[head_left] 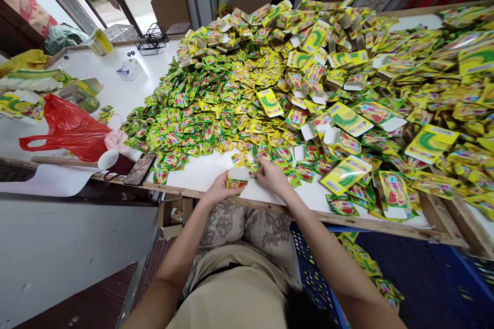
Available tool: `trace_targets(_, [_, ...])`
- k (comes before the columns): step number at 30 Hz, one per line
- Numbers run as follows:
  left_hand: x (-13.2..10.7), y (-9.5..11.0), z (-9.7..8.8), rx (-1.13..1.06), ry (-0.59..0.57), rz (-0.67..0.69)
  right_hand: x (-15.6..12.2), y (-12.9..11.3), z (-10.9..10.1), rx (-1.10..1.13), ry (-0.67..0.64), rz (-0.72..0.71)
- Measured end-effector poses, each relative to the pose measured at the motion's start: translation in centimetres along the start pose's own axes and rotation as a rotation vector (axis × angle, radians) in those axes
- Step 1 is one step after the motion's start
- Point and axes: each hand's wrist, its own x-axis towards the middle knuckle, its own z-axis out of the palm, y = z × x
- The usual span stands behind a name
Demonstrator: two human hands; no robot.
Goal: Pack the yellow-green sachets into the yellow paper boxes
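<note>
My left hand (218, 189) is closed round a small open yellow-green carton (236, 178) at the near edge of the white table (200, 172). My right hand (273, 176) lies just right of it, fingers curled onto a green sachet (252, 168) beside the carton's open top. A big heap of green and yellow sachets (216, 108) spreads over the table behind both hands. Flat and folded yellow cartons (345, 174) lie to the right.
A red plastic bag (67, 128), a white cup (108, 159) and a phone (139, 168) sit at the near left edge. A black wire rack (151, 39) stands far left. A blue crate (405, 277) with sachets is under the table to my right.
</note>
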Motion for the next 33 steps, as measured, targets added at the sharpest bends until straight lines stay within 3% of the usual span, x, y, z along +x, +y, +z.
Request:
trace_targets(6, [-0.1, 0.1, 0.4, 0.003, 0.072, 0.006, -0.3, 0.9, -0.3, -0.031, 0.078, -0.065])
trace_targets(14, [0.3, -0.3, 0.2, 0.067, 0.035, -0.033, -0.2, 0.0, -0.3, 0.025, -0.059, 0.046])
trace_targets(18, [0.4, -0.4, 0.2, 0.099, 0.016, -0.005, -1.0, -0.2, -2.0, 0.397, 0.090, 0.022])
trace_targets(21, [0.6, -0.3, 0.4, 0.132, -0.019, 0.022, -1.8, -1.7, -3.7, 0.646, 0.142, -0.083])
trace_targets(23, [0.7, -0.2, 0.7, 0.137, -0.036, 0.034, -2.0, -3.0, -4.5, 0.579, 0.121, -0.156])
trace_targets(26, [0.8, -0.1, 1.0, 0.126, -0.023, 0.038, -1.8, -4.6, -5.2, 0.266, 0.065, -0.233])
trace_targets(30, [0.8, 0.0, 1.2, 0.139, -0.015, 0.030, -1.2, -5.7, -6.1, -0.083, -0.030, -0.249])
trace_targets(33, [0.8, 0.0, 1.3, 0.167, -0.014, 0.030, -1.0, -6.7, -6.6, -0.205, -0.077, -0.263])
